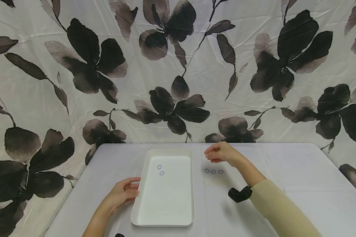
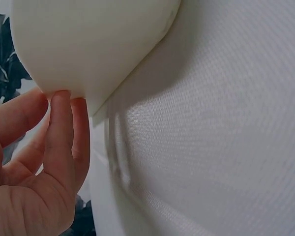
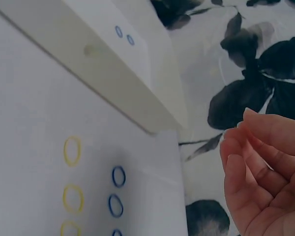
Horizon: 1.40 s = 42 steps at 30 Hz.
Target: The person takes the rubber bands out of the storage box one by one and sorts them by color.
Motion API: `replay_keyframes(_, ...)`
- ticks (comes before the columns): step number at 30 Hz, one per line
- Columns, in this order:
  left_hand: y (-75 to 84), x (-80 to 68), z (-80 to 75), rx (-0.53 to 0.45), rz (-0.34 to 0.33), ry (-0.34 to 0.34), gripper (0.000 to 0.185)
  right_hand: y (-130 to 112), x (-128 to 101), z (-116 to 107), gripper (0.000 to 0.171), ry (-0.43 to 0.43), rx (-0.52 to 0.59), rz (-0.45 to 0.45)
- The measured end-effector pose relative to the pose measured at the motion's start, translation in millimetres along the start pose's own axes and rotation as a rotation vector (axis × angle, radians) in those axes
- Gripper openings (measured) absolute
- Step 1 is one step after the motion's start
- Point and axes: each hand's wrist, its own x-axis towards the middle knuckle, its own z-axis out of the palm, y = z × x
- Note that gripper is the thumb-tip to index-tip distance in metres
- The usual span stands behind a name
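While the left hand (image 1: 121,194) steadies the shallow white plastic tray (image 1: 142,210) with straight fingers, the right hand (image 1: 222,153) hovers loosely curled and empty over three small blue rubber rings (image 1: 213,171); I'd guess pinching one comes next.

One white tray (image 1: 166,220) sits on the worktop (image 1: 299,184), holding two blue rings (image 1: 160,170). Beside it lie three more blue rings (image 1: 213,171) and three yellow rings (image 3: 72,184). Two hands show.

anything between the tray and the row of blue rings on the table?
Nothing: bare tablecloth between the tray and the blue rings, per the head view.
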Motion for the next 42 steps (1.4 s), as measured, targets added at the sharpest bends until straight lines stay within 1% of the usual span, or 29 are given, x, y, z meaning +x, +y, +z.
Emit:
replay_keyframes(5,1.1,-0.9,0.3,0.009,-0.001,-0.002,0.060,-13,7,13,0.024,-0.020,-0.007,0.007)
replay_keyframes(8,0.7,-0.5,0.3,0.016,-0.003,0.001,0.060,-19,12,21,0.021,-0.009,-0.012,0.018)
replay_keyframes(11,0.2,-0.1,-0.1,0.019,-0.005,0.004,0.059,-24,16,27,0.020,-0.015,-0.026,0.011)
replay_keyframes(12,0.2,-0.1,-0.2,0.018,-0.004,0.004,0.059,-29,15,29,0.019,-0.018,-0.029,0.004)
replay_keyframes(18,-1.3,2.1,-0.5,0.014,-0.006,0.001,0.059,-36,23,41,0.020,-0.018,-0.027,0.016)
replay_keyframes(22,0.1,0.8,0.4,0.017,-0.011,0.002,0.059,-31,31,50,0.023,-0.033,0.016,0.036)
replay_keyframes(28,2.2,-1.5,0.5,0.020,-0.012,0.010,0.059,-29,39,69,0.020,-0.043,0.069,0.052)
replay_keyframes(34,3.8,-2.2,-0.6,0.045,-0.008,0.030,0.057,-25,49,95,0.016,-0.058,0.074,0.049)
replay_keyframes(42,3.8,-0.6,1.3,0.052,0.006,0.017,0.057,-10,56,129,0.011,-0.026,0.055,0.044)
